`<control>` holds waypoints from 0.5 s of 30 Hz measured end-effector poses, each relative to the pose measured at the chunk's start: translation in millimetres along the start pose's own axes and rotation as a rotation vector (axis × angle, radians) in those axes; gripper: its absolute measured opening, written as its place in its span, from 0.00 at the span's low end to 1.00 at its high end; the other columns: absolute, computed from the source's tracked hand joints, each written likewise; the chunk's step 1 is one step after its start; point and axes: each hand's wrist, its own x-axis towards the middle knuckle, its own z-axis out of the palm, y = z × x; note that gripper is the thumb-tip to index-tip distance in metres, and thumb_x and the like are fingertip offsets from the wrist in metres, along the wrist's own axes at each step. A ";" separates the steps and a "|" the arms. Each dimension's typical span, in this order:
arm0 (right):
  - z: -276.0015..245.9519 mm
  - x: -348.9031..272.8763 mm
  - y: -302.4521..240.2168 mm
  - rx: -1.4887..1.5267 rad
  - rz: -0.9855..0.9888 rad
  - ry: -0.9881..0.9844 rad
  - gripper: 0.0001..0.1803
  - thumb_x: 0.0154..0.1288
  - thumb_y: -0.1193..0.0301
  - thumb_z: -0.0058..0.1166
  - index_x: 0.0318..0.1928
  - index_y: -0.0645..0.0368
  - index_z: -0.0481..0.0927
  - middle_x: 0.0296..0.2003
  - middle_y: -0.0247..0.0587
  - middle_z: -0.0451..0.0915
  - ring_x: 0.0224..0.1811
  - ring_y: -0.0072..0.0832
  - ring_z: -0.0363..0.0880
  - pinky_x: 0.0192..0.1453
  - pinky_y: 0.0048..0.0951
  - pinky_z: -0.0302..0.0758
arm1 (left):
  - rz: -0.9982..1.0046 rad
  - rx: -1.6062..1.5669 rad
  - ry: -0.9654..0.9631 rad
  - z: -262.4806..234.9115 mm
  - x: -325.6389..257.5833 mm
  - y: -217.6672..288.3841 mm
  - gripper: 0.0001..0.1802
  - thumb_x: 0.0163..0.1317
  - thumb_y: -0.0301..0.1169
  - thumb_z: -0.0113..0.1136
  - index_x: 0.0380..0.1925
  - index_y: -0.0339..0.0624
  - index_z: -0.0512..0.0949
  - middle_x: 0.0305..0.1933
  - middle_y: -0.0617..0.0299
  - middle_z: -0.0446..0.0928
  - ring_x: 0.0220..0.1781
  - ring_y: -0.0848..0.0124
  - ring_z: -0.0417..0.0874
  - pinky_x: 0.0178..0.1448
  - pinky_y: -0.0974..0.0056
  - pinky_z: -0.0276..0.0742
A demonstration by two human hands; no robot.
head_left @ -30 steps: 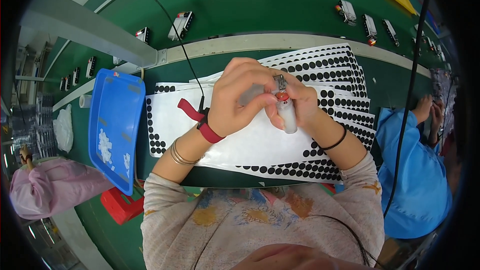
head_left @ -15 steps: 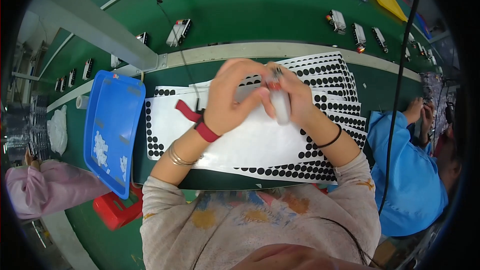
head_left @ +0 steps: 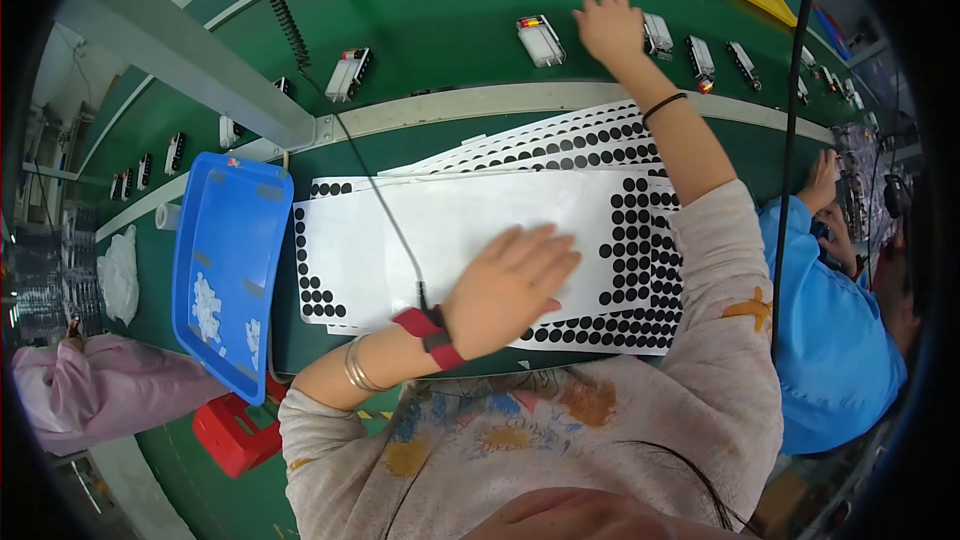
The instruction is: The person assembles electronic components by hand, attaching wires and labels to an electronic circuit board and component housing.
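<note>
Currently left hand flat on dot sheet, grip released; right hand reaching white device, grip unclear; stretch may shift sheets.

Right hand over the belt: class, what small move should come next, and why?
Probably the right hand should close on a small white device beside it on the green belt and bring it back. It is stretched out with nothing in its grasp, while the left hand lies flat on the dot sheet, seemingly holding it down.
</note>
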 end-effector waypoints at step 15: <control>-110.4 -46.6 25.8 0.503 -0.173 0.005 0.12 0.54 0.78 0.52 0.42 0.59 0.76 0.41 0.46 0.75 0.35 0.36 0.80 0.36 0.28 0.79 | 0.183 -0.012 0.258 65.2 54.6 0.9 0.10 0.49 0.28 0.56 0.34 0.47 0.74 0.35 0.67 0.71 0.39 0.69 0.71 0.44 0.65 0.67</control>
